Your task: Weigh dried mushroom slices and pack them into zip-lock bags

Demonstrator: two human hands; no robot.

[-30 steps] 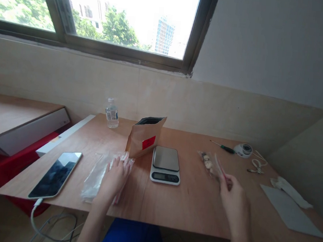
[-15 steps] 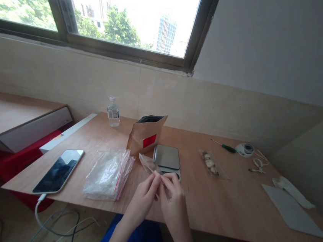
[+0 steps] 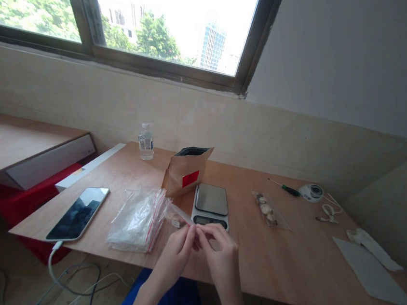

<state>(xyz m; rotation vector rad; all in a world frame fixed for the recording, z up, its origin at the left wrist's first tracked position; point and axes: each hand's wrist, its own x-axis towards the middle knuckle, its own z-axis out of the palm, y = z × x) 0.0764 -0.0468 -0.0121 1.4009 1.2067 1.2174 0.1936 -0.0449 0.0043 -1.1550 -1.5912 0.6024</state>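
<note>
Between my hands is a small clear plastic bag (image 3: 177, 214), its far end pointing left and away from me; the contents are too blurred to make out. My left hand (image 3: 176, 247) pinches its near edge. Fingertip to fingertip with it, my right hand (image 3: 218, 247) pinches the same edge, hiding part of it. Just beyond my hands lies a digital scale (image 3: 212, 200) with a bare metal plate. An open brown paper pouch (image 3: 187, 172) with a red label stands behind and left of it. A stack of clear zip bags (image 3: 136, 220) lies left of my hands.
A clear bag holding pale, dark-edged pieces (image 3: 266, 208) lies to the right. Farther right are a screwdriver (image 3: 289, 190), a white dome camera (image 3: 311, 192) and a grey sheet (image 3: 369, 272). A phone (image 3: 78, 214) on a cable and a water bottle (image 3: 146, 142) are on the left.
The small bag has swung left and toward me, uncovering more of the scale's display. My hands have dipped slightly, still pinching the bag. The whole view has shifted a little.
</note>
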